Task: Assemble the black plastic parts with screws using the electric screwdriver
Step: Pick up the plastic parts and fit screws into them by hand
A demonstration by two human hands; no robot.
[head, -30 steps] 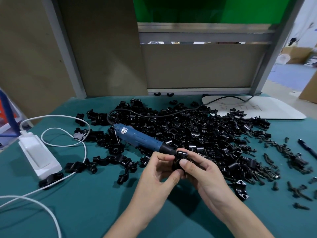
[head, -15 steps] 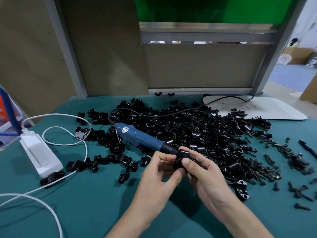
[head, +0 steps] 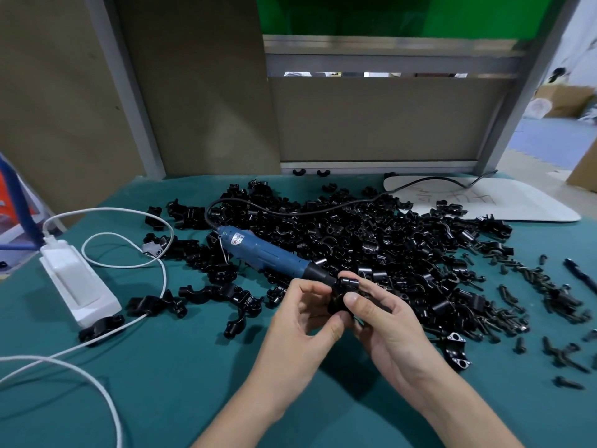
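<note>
Far left of the fingers, one white power adapter (head: 77, 286) lies on the green table (head: 161, 367). Its white cable (head: 129, 263) loops and runs off the lower edge of the view. Between the adapter and the fingers lie a few loose clamp pieces (head: 226, 294).

One blue electric screwdriver (head: 268, 253) slants toward the fingers. Its tip is hidden behind the left fingertips and the held piece.

The left hand (head: 300, 321) and right hand (head: 384, 328) meet on one black plastic part (head: 347, 286), held right at the screwdriver's nose. Most of the part is covered, so I cannot tell whether it is one piece or two joined.

The left thumb and curled fingers pinch the part from the left. The right thumb presses on its front, and the right index finger lies along its far side.

Behind and right of the fingers, the pile of black parts (head: 387, 240) is too dense to count. Farther right, the scattered screws (head: 517, 305) are blurred and cannot be counted either.
</note>
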